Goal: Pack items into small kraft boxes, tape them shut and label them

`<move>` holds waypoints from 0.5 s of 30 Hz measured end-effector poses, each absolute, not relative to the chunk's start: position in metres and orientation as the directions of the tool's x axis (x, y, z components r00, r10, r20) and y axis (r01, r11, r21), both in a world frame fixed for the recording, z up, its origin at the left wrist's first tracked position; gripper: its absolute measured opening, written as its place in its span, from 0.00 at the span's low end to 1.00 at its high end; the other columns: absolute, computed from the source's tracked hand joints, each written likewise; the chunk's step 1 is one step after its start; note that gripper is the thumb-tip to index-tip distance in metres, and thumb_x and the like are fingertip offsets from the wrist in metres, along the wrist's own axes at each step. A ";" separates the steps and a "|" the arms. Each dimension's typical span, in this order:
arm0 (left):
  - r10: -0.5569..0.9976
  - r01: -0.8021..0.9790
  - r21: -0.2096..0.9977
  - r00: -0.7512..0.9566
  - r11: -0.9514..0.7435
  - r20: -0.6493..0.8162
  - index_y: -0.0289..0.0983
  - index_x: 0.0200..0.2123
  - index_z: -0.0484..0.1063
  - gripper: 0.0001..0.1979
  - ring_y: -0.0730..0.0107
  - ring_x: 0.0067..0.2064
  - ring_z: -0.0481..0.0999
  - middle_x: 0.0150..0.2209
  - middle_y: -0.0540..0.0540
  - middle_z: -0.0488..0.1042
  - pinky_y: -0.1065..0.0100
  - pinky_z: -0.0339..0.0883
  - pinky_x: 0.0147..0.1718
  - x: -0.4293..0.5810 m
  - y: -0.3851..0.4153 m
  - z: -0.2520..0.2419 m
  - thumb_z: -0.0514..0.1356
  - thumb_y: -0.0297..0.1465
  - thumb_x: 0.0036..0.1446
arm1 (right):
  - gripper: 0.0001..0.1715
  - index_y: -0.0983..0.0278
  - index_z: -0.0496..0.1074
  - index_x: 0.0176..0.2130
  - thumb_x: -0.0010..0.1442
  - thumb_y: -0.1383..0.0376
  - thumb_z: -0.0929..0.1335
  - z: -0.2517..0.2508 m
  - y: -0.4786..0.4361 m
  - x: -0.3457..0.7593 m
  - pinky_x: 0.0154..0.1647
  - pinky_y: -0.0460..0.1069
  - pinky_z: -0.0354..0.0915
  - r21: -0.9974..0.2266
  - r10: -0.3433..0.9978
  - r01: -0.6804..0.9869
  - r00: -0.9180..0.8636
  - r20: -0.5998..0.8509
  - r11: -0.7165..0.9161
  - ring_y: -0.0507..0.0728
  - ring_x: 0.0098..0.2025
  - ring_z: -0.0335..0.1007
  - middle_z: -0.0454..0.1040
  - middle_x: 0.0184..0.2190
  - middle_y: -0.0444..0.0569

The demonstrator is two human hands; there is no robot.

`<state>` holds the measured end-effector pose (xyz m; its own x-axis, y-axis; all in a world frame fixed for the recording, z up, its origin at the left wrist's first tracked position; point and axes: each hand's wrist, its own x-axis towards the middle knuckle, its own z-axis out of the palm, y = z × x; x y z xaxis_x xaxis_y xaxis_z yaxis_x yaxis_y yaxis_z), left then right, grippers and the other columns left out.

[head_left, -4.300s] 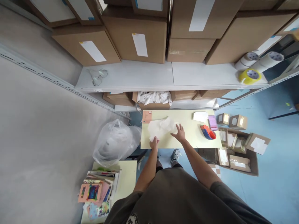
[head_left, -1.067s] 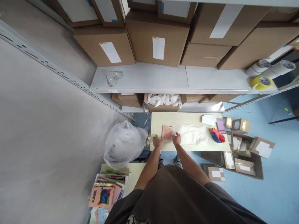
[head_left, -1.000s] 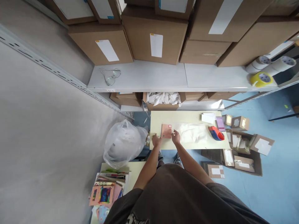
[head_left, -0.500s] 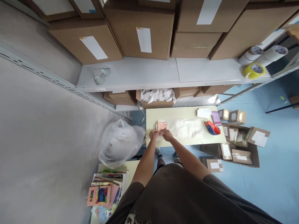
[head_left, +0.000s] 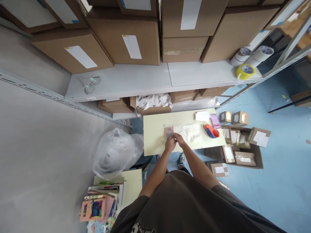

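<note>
A pale pink card or booklet lies near the left end of the cream table, looking hazy as if under clear plastic film. My left hand is closed at its lower edge. Close beside it, my right hand pinches at the lower right corner, the fingertips of both hands nearly meeting. They seem to grip the edge of a clear plastic bag, though the fingertips are too small to see well. Translucent white plastic bags lie flat to the right.
A red and blue tape dispenser, white papers and a purple packet lie at the table's right. Small cartons fill a large box on the floor. Shelving stands behind; a plastic sack and stacked books are left.
The view has shifted. My hands have come together at the lower right corner of the pink card, from either side of it. The card now looks paler and hazier.
</note>
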<state>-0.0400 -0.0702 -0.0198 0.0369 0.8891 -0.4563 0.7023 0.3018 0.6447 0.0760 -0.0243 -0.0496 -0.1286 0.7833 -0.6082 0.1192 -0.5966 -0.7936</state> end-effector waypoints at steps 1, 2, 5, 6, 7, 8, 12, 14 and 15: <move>0.866 0.730 0.629 0.103 0.268 -0.489 0.39 0.71 0.69 0.27 0.51 0.75 0.62 0.74 0.37 0.64 0.55 0.58 0.71 -0.031 -0.070 -0.024 0.59 0.35 0.70 | 0.33 0.63 0.81 0.48 0.57 0.41 0.72 -0.051 -0.024 0.088 0.60 0.61 0.71 -0.805 0.807 0.150 -0.068 -0.587 -0.574 0.68 0.59 0.76 0.84 0.50 0.58; 0.838 0.758 0.605 0.150 0.242 -0.524 0.37 0.72 0.67 0.30 0.47 0.78 0.54 0.77 0.35 0.57 0.52 0.55 0.73 -0.023 -0.071 -0.029 0.60 0.36 0.69 | 0.32 0.63 0.81 0.49 0.57 0.42 0.73 -0.053 -0.025 0.101 0.64 0.62 0.69 -0.814 0.826 0.185 -0.017 -0.563 -0.551 0.69 0.63 0.74 0.83 0.54 0.58; 0.780 0.833 0.511 0.171 0.212 -0.602 0.36 0.73 0.64 0.35 0.39 0.81 0.39 0.80 0.35 0.44 0.41 0.48 0.74 -0.003 -0.076 -0.038 0.63 0.36 0.65 | 0.31 0.61 0.81 0.55 0.57 0.50 0.74 -0.055 -0.030 0.127 0.69 0.63 0.64 -0.817 0.857 0.299 0.005 -0.515 -0.492 0.68 0.66 0.72 0.81 0.58 0.57; 0.776 0.845 0.492 0.161 0.211 -0.610 0.36 0.74 0.64 0.36 0.37 0.81 0.37 0.81 0.35 0.42 0.39 0.47 0.74 0.002 -0.077 -0.040 0.64 0.35 0.64 | 0.30 0.60 0.81 0.56 0.57 0.52 0.74 -0.056 -0.032 0.131 0.69 0.63 0.64 -0.817 0.860 0.330 -0.029 -0.510 -0.473 0.68 0.65 0.73 0.81 0.58 0.56; 0.781 0.849 0.483 0.149 0.214 -0.607 0.36 0.74 0.63 0.37 0.37 0.81 0.37 0.81 0.36 0.41 0.39 0.47 0.74 0.006 -0.078 -0.041 0.64 0.34 0.64 | 0.28 0.59 0.82 0.56 0.57 0.54 0.74 -0.056 -0.033 0.132 0.69 0.62 0.65 -0.818 0.859 0.355 -0.073 -0.507 -0.453 0.67 0.63 0.75 0.82 0.58 0.54; 0.789 0.848 0.483 0.137 0.219 -0.599 0.36 0.75 0.62 0.38 0.37 0.80 0.38 0.81 0.36 0.42 0.40 0.47 0.74 0.008 -0.080 -0.041 0.64 0.33 0.63 | 0.26 0.57 0.82 0.54 0.57 0.55 0.74 -0.056 -0.033 0.130 0.68 0.62 0.66 -0.822 0.856 0.374 -0.122 -0.503 -0.430 0.67 0.61 0.76 0.82 0.57 0.52; 0.821 0.797 0.550 0.129 0.248 -0.557 0.38 0.75 0.60 0.43 0.40 0.80 0.44 0.79 0.37 0.50 0.47 0.50 0.75 0.001 -0.083 -0.042 0.67 0.32 0.57 | 0.15 0.56 0.84 0.42 0.54 0.57 0.76 -0.060 -0.024 0.106 0.62 0.61 0.71 -0.821 0.813 0.431 -0.273 -0.514 -0.374 0.67 0.53 0.79 0.84 0.51 0.48; 0.843 0.718 0.644 0.154 0.263 -0.516 0.39 0.71 0.68 0.39 0.43 0.78 0.53 0.76 0.37 0.59 0.51 0.56 0.73 -0.012 -0.084 -0.044 0.68 0.31 0.56 | 0.14 0.57 0.83 0.40 0.52 0.57 0.76 -0.065 -0.019 0.095 0.59 0.61 0.73 -0.801 0.806 0.448 -0.246 -0.538 -0.397 0.68 0.51 0.80 0.84 0.50 0.50; 0.862 0.664 0.690 0.134 0.288 -0.489 0.40 0.67 0.72 0.33 0.45 0.76 0.59 0.73 0.37 0.65 0.54 0.60 0.71 -0.020 -0.084 -0.045 0.67 0.29 0.57 | 0.15 0.57 0.82 0.41 0.52 0.57 0.75 -0.067 -0.018 0.091 0.58 0.62 0.73 -0.794 0.814 0.445 -0.210 -0.542 -0.414 0.68 0.51 0.80 0.84 0.50 0.51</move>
